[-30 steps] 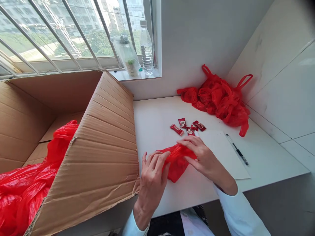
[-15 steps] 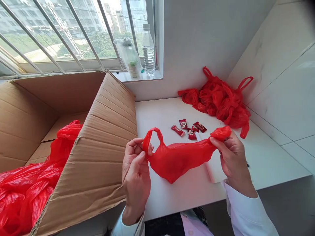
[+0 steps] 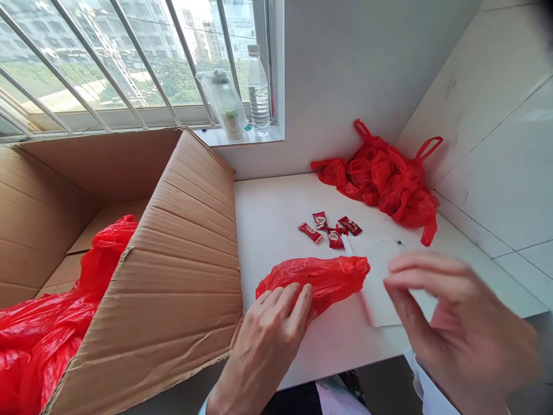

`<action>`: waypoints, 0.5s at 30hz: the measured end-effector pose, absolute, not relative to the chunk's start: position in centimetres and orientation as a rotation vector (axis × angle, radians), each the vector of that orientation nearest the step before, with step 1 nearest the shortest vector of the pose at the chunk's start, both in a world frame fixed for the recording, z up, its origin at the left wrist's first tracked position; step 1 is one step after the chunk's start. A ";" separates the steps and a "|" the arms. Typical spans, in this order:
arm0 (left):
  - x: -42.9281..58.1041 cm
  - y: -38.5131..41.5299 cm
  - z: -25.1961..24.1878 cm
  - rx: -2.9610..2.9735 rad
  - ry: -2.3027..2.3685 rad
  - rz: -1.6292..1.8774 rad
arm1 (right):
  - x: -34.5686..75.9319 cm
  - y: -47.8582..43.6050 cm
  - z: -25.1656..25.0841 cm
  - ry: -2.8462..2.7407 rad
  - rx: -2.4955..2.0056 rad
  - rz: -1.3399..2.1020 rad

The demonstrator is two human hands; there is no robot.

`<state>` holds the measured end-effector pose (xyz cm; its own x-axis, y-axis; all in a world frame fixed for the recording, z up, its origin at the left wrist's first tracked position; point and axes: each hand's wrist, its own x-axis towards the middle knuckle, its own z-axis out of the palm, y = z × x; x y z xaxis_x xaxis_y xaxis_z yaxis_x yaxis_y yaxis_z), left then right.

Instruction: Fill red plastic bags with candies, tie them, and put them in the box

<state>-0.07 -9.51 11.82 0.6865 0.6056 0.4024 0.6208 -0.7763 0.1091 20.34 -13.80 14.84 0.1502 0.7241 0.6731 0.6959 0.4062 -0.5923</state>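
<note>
A crumpled red plastic bag [image 3: 322,276] stretches sideways over the front of the white table, its narrow end pointing right. My left hand [image 3: 274,323] grips it from the near side at its left part, back of the hand up, fingertips curled into the plastic; the thumb is hidden. To the right of the bag and apart from it, my right hand [image 3: 453,311] is in the air, smeared by motion. Its thumb and fingertips come together in a pinch, with nothing visible between them. Several small red wrapped candies [image 3: 334,237] lie just beyond the bag.
A large open cardboard box [image 3: 181,276] on the left holds more red plastic bags [image 3: 56,323]. A red bag pile [image 3: 384,178] lies in the back right corner. A white notebook [image 3: 380,288] with a pen [image 3: 400,245] is nearby. A water bottle [image 3: 258,95] stands on the windowsill.
My right hand has let go of the bag's right end and moved right and toward me. My left hand has turned palm down, and the bag has dropped lower, its handle loop now hidden.
</note>
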 end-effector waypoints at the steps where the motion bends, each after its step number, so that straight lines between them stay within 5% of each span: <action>1: 0.0 -9.5 11.5 -2.856 -1.068 -0.614 | 19.7 -13.7 15.3 -1.786 -1.221 0.050; 5: -0.1 -9.4 10.1 -2.859 -1.228 -0.511 | 18.3 -10.9 13.2 -2.333 -1.244 0.221; 10: -1.2 -8.9 5.9 -2.839 -1.264 -0.731 | 20.3 -8.6 6.6 -2.296 -1.526 0.111; 15: -1.8 -8.7 4.7 -2.829 -1.255 -0.596 | 22.4 -10.1 5.5 -2.373 -1.504 0.117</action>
